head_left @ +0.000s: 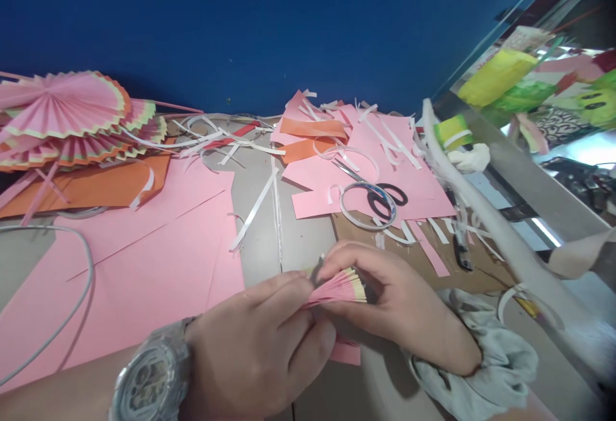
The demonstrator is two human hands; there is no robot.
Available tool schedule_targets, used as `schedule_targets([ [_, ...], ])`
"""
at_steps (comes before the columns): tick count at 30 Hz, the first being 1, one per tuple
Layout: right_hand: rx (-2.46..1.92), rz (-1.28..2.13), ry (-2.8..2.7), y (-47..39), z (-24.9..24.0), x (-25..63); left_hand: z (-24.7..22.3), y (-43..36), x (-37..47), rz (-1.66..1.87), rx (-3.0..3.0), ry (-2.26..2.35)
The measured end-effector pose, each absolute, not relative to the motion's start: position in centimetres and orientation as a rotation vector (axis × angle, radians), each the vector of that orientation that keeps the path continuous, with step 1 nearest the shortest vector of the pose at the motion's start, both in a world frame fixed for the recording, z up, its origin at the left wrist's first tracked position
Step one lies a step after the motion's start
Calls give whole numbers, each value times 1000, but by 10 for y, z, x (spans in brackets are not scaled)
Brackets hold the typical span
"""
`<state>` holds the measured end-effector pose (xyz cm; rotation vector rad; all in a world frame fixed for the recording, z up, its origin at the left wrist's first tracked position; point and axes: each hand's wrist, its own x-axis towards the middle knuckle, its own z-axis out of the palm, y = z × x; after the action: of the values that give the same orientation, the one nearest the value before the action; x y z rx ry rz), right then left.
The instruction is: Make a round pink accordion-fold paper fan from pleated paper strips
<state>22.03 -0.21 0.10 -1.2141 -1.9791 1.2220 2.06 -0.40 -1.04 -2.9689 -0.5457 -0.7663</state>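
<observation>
Near the bottom centre, a pleated pink paper piece (337, 287) with a pale yellow edge is gathered between my two hands. My left hand (264, 337), with a clear watch on the wrist, pinches its narrow end. My right hand (389, 299), with a pale scrunchie round the wrist, has its fingers closed about the pleats from the right. A small dark piece (316, 269) shows between the fingertips; what it is cannot be made out.
Finished pleated fans (62, 106) are stacked at the left over pink sheets (163, 267). Scissors (385, 199) and a tape roll (342, 206) lie on pink paper beyond my hands. A cutter (462, 251) and a white bar (481, 209) are at the right.
</observation>
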Motion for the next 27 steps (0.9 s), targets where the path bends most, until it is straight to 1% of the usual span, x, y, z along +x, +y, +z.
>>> schedule_targets([
  [3,-1246,1249,-1976,-3,3,219,-15,-4,20,-684,-2978,-544],
  [6,-1267,1184,-2001,-4,2,217,-16,-6,20,-671,-2994,-554],
  [8,-1278,1129,-2013,-5,1,216,-16,-6,20,-601,-3056,-581],
  [11,-1259,1134,-2013,-4,2,217,-16,-6,18,-479,-3227,-725],
  [15,-1222,1214,-2007,-2,4,221,-15,-3,17,-446,-3402,-882],
  [22,-1257,1141,-2002,-4,2,218,-14,5,19,-464,-3390,-958],
  [25,-1352,1120,-1862,-3,0,217,-14,7,18,-601,-3345,-924],
  [27,-1372,1185,-1729,-1,0,217,-14,8,17,-727,-3344,-912],
])
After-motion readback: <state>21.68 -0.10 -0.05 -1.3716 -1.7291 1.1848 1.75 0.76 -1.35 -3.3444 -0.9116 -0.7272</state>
